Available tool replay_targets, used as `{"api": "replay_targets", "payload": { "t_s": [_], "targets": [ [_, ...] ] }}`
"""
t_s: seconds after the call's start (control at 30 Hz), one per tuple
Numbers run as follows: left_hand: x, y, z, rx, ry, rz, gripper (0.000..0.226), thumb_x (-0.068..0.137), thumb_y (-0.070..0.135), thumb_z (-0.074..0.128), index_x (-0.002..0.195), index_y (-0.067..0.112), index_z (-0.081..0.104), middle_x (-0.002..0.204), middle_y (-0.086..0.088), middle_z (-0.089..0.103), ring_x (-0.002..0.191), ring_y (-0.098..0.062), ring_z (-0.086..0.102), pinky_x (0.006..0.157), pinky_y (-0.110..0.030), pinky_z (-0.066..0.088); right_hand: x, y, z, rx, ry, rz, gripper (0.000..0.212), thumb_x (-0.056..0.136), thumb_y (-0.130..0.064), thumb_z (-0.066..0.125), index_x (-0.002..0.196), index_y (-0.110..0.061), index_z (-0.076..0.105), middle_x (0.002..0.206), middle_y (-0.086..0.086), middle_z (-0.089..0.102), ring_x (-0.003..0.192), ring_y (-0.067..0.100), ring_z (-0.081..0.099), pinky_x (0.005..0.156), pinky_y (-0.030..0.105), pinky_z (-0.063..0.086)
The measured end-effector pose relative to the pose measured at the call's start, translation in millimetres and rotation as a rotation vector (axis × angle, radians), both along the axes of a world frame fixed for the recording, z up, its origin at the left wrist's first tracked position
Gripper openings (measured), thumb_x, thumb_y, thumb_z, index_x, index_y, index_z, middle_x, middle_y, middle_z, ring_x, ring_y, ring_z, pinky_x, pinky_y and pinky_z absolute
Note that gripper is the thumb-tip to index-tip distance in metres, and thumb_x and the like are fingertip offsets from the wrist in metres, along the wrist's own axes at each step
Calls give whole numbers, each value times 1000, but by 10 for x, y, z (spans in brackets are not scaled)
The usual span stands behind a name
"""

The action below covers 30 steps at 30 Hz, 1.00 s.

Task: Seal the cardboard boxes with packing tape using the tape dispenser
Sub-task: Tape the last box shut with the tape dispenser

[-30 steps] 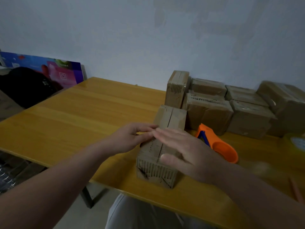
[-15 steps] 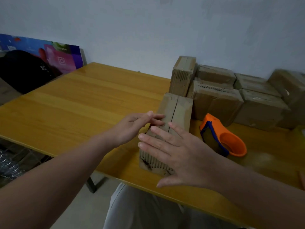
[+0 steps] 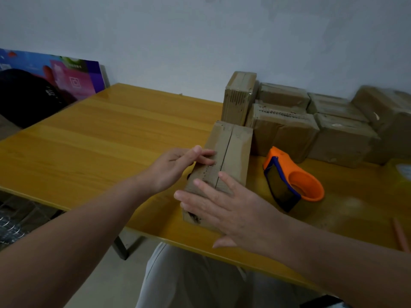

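Slid R hand (image 3: 235, 214) to box (image 3: 239, 152) near end, fingers spread straight. Kept L hand (image 3: 175, 167) on flap (image 3: 216, 141), fingers together. Seam (image 3: 227, 147) untaped yet: grab dispenser (image 3: 295, 183).

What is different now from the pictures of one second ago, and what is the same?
The right hand slid along the top of the unsealed box toward the person, from its middle to its near end. Nothing was gripped or released. The left hand stays at the box's left flap; the tape dispenser stays on the table beside it.
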<state>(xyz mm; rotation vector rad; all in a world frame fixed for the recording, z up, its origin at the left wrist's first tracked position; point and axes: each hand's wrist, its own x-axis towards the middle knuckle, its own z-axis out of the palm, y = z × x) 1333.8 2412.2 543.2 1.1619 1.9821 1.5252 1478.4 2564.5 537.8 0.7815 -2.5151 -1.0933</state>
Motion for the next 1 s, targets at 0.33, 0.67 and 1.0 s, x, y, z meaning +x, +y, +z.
{"api": "replay_targets", "payload": {
  "t_s": [0.33,0.67,1.0],
  "targets": [
    [-2,81,5,-60,97,76,49,95,49,40,96,13,73,122,10,63,116,1,55,101,-26,43,180,220,61,132,21,64,84,86,-70,38,150,-16,28,161,1,12,145,25,5,116,52,3],
    [108,139,84,-143,166,175,33,89,47,51,99,24,73,108,14,68,98,1,63,83,-24,52,518,590,132,-155,-6,287,55,91,-41,55,137,-12,46,145,2,47,138,21,33,110,44,28],
    [547,702,475,-891,548,326,103,66,87,43,144,22,26,143,-12,29,123,-34,43,94,-47,45,397,787,216,-898,93,-830,49,93,-43,51,136,-20,42,117,2,57,102,21,56,70,27,41]
  ]
}}
